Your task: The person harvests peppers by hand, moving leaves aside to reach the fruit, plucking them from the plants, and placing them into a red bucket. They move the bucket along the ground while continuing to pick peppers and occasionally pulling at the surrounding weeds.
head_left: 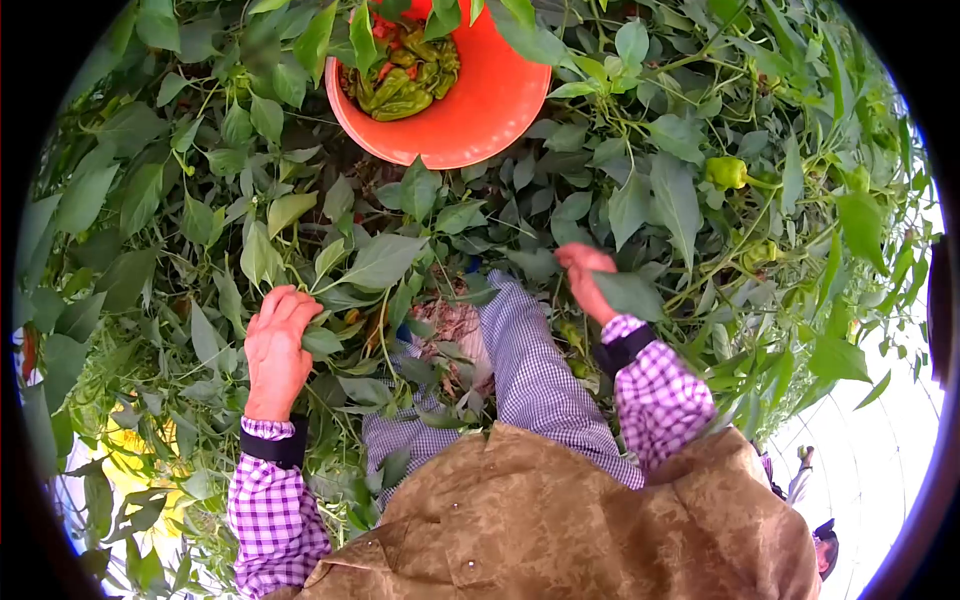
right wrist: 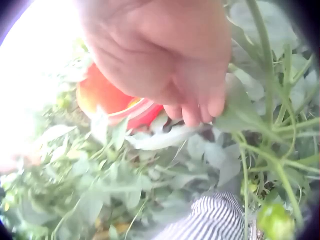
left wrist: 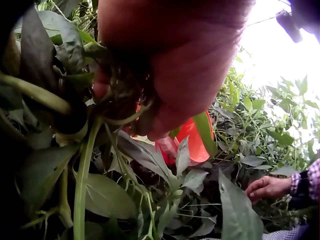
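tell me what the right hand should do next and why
Probably reach forward and right for the green pepper: the right hand only touches a leaf, the left hand grips stems, and the orange bucket already holds peppers.

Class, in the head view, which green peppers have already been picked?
The peppers heaped in the orange bucket at the top; the pale pepper far right sits among leaves on its plant.

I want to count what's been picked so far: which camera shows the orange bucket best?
The head view: the orange bucket shows its rim and inside, with green peppers in it. The left wrist view shows only an orange sliver behind leaves; the right wrist view a blurred patch behind the right hand.
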A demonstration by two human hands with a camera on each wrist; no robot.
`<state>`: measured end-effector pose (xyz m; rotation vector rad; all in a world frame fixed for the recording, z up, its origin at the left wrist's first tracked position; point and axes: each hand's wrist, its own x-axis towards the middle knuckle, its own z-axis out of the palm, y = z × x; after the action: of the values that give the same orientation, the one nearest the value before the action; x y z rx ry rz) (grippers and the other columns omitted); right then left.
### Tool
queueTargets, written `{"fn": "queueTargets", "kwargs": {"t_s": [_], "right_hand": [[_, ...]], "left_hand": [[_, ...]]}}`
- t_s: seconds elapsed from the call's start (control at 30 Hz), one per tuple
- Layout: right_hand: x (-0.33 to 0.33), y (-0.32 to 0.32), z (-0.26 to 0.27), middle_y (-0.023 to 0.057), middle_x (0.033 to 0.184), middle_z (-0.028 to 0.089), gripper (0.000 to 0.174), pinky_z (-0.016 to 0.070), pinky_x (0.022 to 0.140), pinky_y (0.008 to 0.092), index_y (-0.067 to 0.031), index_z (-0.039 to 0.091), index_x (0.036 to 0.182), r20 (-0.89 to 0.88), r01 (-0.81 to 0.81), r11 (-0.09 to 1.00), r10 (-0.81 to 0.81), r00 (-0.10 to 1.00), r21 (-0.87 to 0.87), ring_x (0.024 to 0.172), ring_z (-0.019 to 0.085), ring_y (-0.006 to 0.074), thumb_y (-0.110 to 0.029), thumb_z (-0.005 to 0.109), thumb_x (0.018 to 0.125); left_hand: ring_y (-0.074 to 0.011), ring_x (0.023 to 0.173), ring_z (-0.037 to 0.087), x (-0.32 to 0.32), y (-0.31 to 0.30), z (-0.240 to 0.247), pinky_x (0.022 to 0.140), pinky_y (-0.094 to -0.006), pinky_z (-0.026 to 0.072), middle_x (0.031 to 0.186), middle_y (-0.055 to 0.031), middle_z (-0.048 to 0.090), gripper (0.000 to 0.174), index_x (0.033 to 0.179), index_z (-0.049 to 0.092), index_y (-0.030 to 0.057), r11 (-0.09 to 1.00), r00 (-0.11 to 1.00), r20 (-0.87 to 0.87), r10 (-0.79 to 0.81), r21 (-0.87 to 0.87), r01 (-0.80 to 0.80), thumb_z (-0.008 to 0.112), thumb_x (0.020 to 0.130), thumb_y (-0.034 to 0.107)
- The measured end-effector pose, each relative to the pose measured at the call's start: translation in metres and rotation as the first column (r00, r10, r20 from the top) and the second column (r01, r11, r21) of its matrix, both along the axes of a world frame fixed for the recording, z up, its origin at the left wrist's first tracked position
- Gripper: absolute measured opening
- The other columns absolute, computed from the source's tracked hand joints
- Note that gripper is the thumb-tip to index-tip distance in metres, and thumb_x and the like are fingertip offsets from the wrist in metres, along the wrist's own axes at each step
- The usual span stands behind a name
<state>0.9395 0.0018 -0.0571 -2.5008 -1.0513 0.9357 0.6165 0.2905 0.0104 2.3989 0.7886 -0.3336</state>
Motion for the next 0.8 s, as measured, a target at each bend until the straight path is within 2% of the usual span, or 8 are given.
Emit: {"fn": "queueTargets", "kwargs": {"t_s": [0.07, 0.13, 0.3, 0.43, 0.5, 0.73, 0.77, 0.8], "right_hand": [[0.038, 0.003, -0.004, 0.0137, 0.089, 0.068, 0.023, 0.0513, 0.075, 0.0330, -0.0013, 0.062, 0.103, 0.050, 0.153, 0.984, -0.149, 0.988, -0.096, 0.081, 0.066, 0.0239, 0.002, 0.048, 0.086], [0.070, -0.022, -0.025, 0.0113, 0.087, 0.068, 0.021, 0.0503, 0.076, 0.0310, 0.0001, 0.061, 0.107, 0.059, 0.050, 0.977, -0.038, 0.997, -0.208, 0.084, 0.065, 0.0193, -0.003, 0.055, 0.087], [0.040, 0.011, -0.021, 0.0092, 0.090, 0.070, 0.017, 0.0506, 0.079, 0.0320, -0.0025, 0.067, 0.098, -0.408, 0.421, 0.907, -0.391, 0.825, -0.020, 0.085, 0.067, 0.0190, -0.014, 0.060, 0.088], [-0.010, -0.003, -0.051, 0.0109, 0.093, 0.068, 0.024, 0.0498, 0.082, 0.0358, -0.0002, 0.066, 0.101, -0.449, -0.103, 0.928, -0.074, 0.890, -0.357, 0.088, 0.065, 0.0231, -0.018, 0.055, 0.090], [-0.031, -0.034, -0.087, 0.0144, 0.094, 0.066, 0.027, 0.0493, 0.082, 0.0399, -0.0003, 0.065, 0.104, -0.391, -0.463, 0.718, 0.282, 0.876, -0.520, 0.088, 0.064, 0.0272, -0.021, 0.055, 0.090], [-0.032, -0.169, -0.235, 0.0172, 0.089, 0.064, 0.022, 0.0501, 0.071, 0.0482, -0.0022, 0.065, 0.094, -0.258, -0.286, 0.784, 0.166, 0.952, -0.551, 0.077, 0.059, 0.0380, -0.012, 0.058, 0.075], [-0.027, -0.151, -0.219, 0.0165, 0.087, 0.065, 0.019, 0.0515, 0.069, 0.0454, -0.0017, 0.065, 0.093, -0.166, -0.466, 0.648, 0.470, 0.867, -0.602, 0.078, 0.062, 0.0343, -0.007, 0.061, 0.075], [-0.036, -0.171, -0.249, 0.0159, 0.089, 0.065, 0.020, 0.0516, 0.070, 0.0445, -0.0015, 0.064, 0.094, -0.133, -0.121, 0.778, 0.048, 0.990, -0.616, 0.081, 0.063, 0.0330, -0.007, 0.062, 0.075]], "left_hand": [[-0.0251, 0.116, 0.050, 0.001, 0.001, 0.000, 0.090, -0.0389, 0.0440, 0.106, -0.0019, 0.061, 0.046, 0.097, 0.063, 0.0074, 1.000, 1.000, -0.018, 0.004, 0.002, -0.003, 0.057, 0.055, -0.012], [-0.0250, 0.116, 0.051, 0.003, 0.001, 0.001, 0.090, -0.0386, 0.0440, 0.106, -0.0021, 0.061, 0.047, 0.098, 0.063, 0.0072, 1.000, 1.000, 0.000, 0.015, -0.006, -0.015, 0.056, 0.055, -0.012], [-0.0252, 0.116, 0.051, 0.002, 0.000, -0.003, 0.090, -0.0389, 0.0442, 0.107, -0.0023, 0.061, 0.047, 0.098, 0.063, 0.0070, 1.000, 1.000, 0.020, 0.008, -0.005, -0.008, 0.056, 0.056, -0.011], [-0.0254, 0.116, 0.051, 0.003, 0.000, -0.002, 0.090, -0.0390, 0.0442, 0.107, -0.0023, 0.061, 0.047, 0.098, 0.064, 0.0067, 1.000, 1.000, 0.017, 0.010, -0.005, -0.010, 0.058, 0.055, -0.011], [-0.0254, 0.116, 0.051, 0.004, 0.000, -0.003, 0.089, -0.0389, 0.0443, 0.107, -0.0023, 0.061, 0.047, 0.098, 0.064, 0.0067, 1.000, 1.000, 0.019, 0.019, 0.000, -0.019, 0.058, 0.055, -0.011], [-0.0250, 0.115, 0.052, 0.011, 0.000, 0.001, 0.084, -0.0391, 0.0449, 0.106, -0.0024, 0.061, 0.050, 0.099, 0.064, 0.0069, 0.999, 0.996, -0.084, -0.044, 0.008, 0.045, 0.060, 0.052, -0.009], [-0.0254, 0.115, 0.052, 0.012, 0.000, 0.000, 0.084, -0.0393, 0.0450, 0.106, -0.0025, 0.061, 0.050, 0.099, 0.065, 0.0069, 0.998, 0.996, -0.075, -0.052, 0.016, 0.054, 0.060, 0.052, -0.009], [-0.0258, 0.114, 0.052, 0.013, 0.000, 0.000, 0.084, -0.0394, 0.0450, 0.106, -0.0027, 0.061, 0.050, 0.099, 0.065, 0.0069, 0.998, 0.996, -0.067, -0.061, 0.024, 0.063, 0.061, 0.052, -0.008]]}}
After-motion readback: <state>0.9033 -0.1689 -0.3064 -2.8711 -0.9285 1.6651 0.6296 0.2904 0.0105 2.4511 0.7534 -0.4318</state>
